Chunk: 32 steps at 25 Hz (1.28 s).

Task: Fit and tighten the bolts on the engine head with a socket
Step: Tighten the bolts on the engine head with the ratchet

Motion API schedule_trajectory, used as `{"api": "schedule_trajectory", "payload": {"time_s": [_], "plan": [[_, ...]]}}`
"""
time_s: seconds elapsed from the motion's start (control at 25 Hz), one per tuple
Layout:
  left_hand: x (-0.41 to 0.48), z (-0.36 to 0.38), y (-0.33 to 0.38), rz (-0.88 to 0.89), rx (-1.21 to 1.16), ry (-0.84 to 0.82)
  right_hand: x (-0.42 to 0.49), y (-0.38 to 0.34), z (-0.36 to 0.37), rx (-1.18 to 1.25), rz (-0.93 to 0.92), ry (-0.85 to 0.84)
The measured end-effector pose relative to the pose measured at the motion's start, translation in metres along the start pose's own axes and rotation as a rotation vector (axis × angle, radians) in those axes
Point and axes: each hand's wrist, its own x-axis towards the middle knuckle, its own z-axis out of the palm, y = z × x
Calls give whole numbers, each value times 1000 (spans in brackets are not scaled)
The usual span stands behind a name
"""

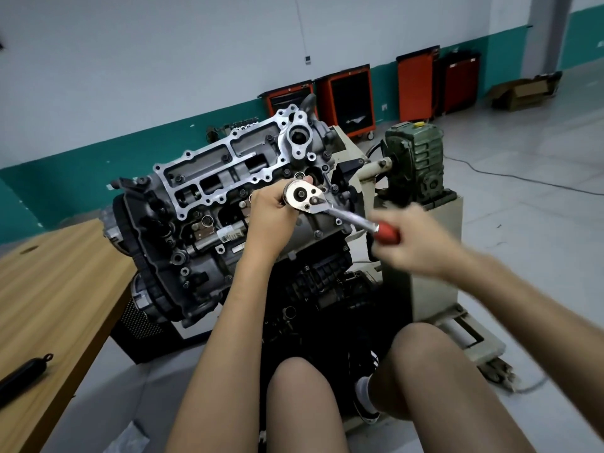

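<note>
Chrome gleams on the round head of a ratchet wrench point(340, 213) with a red plastic handle point(388, 233), held against the near right end of a grey cast-aluminium engine head point(209, 178) that sits tilted toward the camera on a cream metal stand point(434, 266). The person's left hand point(271, 217) is wrapped around the wrench just under its head, fingers curled in from the left and the thumb tip showing above the chrome; whatever socket sits beneath is hidden by the hand and the tool. The right hand point(418, 243), blurred, is closed around the far end of the red handle, which slopes down and to the right from the head. Dark hex bolts point(225, 157) stand seated at several points along the bright machined top face of the engine head. A green ribbed gearbox point(415, 158) with a yellow cap is mounted on the stand to the right of the engine. At left, a light wooden table point(58, 273) carries a black cylindrical rod point(19, 374) with an eyelet end. Orange and black tool cabinets point(415, 86) line the teal-banded back wall, with an open cardboard box point(523, 89) on the grey floor beside them. Bare knees fill the lower foreground.
</note>
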Motion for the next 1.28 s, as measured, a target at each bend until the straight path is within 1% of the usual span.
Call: {"api": "schedule_trajectory", "payload": {"time_s": [0.08,0.16,0.2,0.24,0.28,0.36,0.44,0.48,0.56,0.6,0.64,0.68,0.72,0.8,0.88,0.92,0.96,1.0,1.08,1.16,1.2,1.28], "plan": [[-2,3,1,34,-15,23,-31,-27,58,363,113,98],[-1,3,0,49,-10,38,-41,-67,106,687,257,178],[0,1,-1,40,-10,44,-41,-84,123,789,291,200],[1,0,-1,18,-15,43,-40,-92,131,833,301,206],[1,-2,-2,1,-13,33,-39,-91,126,809,304,191],[1,-3,-2,15,-6,-9,-38,-59,91,604,226,95],[3,-2,-1,24,1,-29,-23,-22,36,282,86,-54],[4,-2,-2,23,11,-20,-9,-9,8,120,33,-102],[5,-4,-5,17,26,14,19,-1,-30,-124,-105,-96],[6,-5,-6,15,30,23,25,1,-35,-175,-150,-71],[4,-6,-6,12,22,20,23,1,-31,-168,-136,-57],[2,-6,-6,4,3,11,13,-3,-18,-92,-81,-42],[0,-5,-4,-6,-15,6,-2,-10,3,39,-18,-12],[-1,-2,-2,-24,-22,28,-33,-39,59,382,105,90],[0,-2,0,-26,-6,47,-43,-80,109,715,257,179],[0,-3,1,-15,0,44,-41,-97,127,833,304,207],[-1,-4,1,-4,5,36,-41,-106,136,883,323,219],[-1,-5,1,-4,7,23,-40,-104,132,857,329,204],[-1,-6,1,-20,-2,3,-39,-70,97,644,249,108],[-1,-4,1,-23,-8,-6,-24,-29,38,314,82,-65],[0,-4,1,-15,7,0,-11,-15,7,135,11,-124],[3,-4,-2,4,27,16,20,-4,-38,-134,-142,-111]]}}
